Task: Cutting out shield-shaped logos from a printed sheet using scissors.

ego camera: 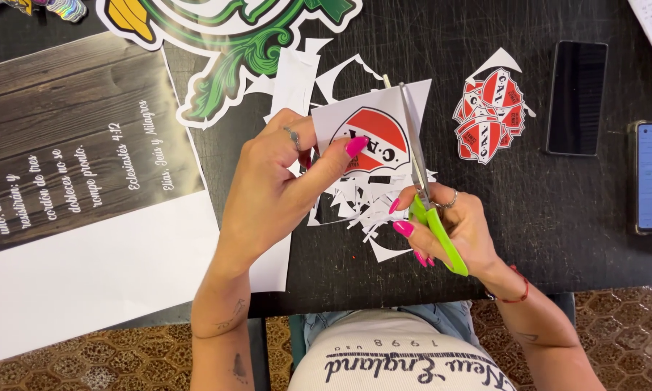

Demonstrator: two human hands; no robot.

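Head view: your left hand (275, 181) pinches the sticker sheet (373, 134) at table centre; your right hand (449, 224) grips scissors (420, 181), blades at the sheet's 3 o'clock edge. Risk: a slipping sheet lets blades nick the red crest.

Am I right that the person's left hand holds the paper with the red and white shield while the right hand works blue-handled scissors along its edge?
Not quite: the scissors have green handles, not blue, as the head view shows. The rest stands: the left hand holds the paper with the red and white shield, and the right hand works the scissors along its edge.
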